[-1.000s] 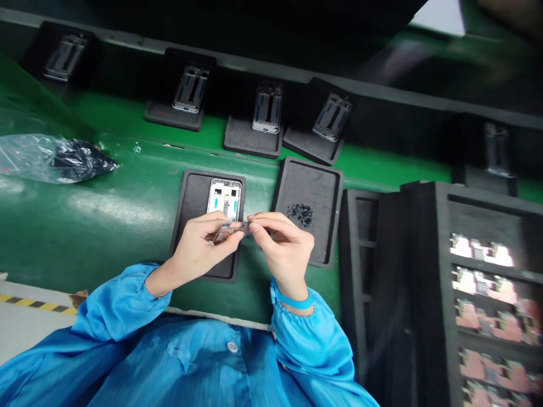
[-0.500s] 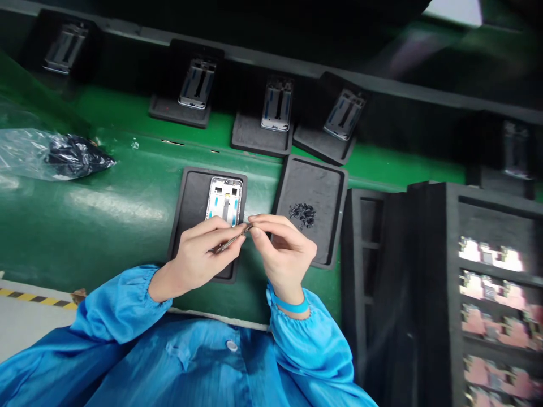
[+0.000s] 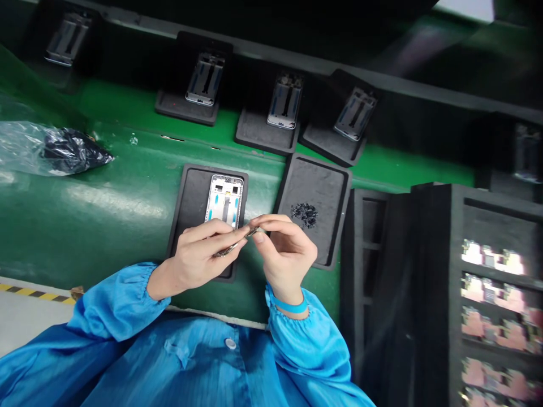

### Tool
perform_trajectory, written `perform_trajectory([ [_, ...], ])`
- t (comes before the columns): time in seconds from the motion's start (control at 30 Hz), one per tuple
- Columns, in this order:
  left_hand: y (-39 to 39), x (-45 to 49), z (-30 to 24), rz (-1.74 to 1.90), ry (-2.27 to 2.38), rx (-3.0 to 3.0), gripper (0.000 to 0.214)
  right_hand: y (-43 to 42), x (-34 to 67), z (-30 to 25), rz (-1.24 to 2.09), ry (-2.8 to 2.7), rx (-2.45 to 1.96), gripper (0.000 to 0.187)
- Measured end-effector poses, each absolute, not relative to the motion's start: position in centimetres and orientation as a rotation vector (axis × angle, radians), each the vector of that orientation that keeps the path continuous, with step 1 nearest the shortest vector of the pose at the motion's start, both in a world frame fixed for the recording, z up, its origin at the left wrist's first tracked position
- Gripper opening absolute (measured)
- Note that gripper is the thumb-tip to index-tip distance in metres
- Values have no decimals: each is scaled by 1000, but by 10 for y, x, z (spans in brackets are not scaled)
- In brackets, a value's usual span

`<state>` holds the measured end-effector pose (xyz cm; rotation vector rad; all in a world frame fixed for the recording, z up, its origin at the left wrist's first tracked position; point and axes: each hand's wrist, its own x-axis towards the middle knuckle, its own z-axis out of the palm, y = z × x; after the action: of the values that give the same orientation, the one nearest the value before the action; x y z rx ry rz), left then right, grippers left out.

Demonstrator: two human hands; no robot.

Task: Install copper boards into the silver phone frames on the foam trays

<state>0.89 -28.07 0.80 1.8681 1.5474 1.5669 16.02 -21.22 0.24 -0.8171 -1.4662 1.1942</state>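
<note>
Edge-on between my hands is a small, thin circuit board, with metallic bits along its edge. My left hand pinches it between thumb and fingers. The thumb and fingertips of my right hand close on its right end; anything else in that pinch is hidden. Just beyond my left fingers, a phone frame with blue strips lies in a dark foam tray, its lower part covered by my hand. Right of it, another foam tray holds a heap of tiny black pieces.
Along the back, several phone frames rest on foam trays. A clear plastic bag with dark contents lies at left. On the right stand tall foam racks, one bearing rows of pinkish circuit boards.
My right fingertips have shifted slightly along the board's end, and the board is tilted a little differently. The camera view has moved slightly. Both hands keep their hold.
</note>
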Motion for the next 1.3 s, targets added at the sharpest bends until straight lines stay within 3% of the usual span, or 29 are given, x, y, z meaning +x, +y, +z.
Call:
perform_trajectory([
  [0.27,-278,8,9,1604,1425,1689,27,-206,167,-2,1485,-1382,-830,4],
  [0.43,-277,11,18,1516,1426,1405,9,-207,167,-6,1532,-1310,-850,8],
  [0.57,-277,13,25,1390,1429,1159,28,-208,167,-6,1571,-1267,-855,12],
  [0.67,-277,14,26,1378,1453,1127,31,-208,165,-5,1547,-1264,-865,12],
  [1.1,-277,14,26,1411,1486,1010,21,-213,161,-5,877,-1641,-874,21],
  [1.3,-277,12,22,1439,1543,1097,17,-210,169,-10,603,-1908,-771,42],
])
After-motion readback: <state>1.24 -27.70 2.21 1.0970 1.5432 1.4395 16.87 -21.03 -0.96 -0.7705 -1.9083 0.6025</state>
